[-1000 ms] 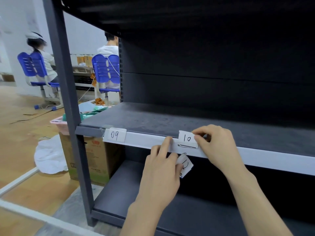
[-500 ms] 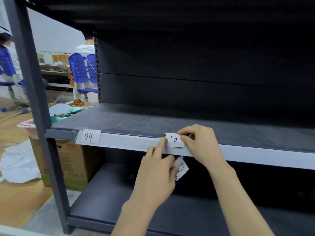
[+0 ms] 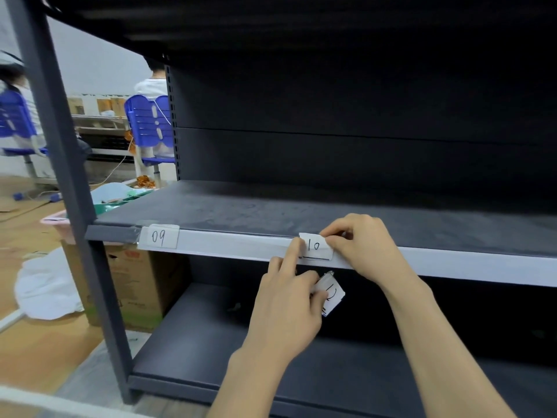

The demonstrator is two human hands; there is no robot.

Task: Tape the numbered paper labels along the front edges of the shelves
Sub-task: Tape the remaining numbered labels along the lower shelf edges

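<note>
Label 10 [image 3: 315,247] on the white front strip [image 3: 235,245], to the right of label 09 [image 3: 159,236] on the same shelf edge. We see that the left hand [image 3: 286,306] has brought its index fingertip onto the label's left edge, its other fingers curled round the spare labels [image 3: 330,294] (the top one reads 12). The right hand [image 3: 364,245] pinches the right edge. We judge label 10 nearly fixed, with only smoothing left.
</note>
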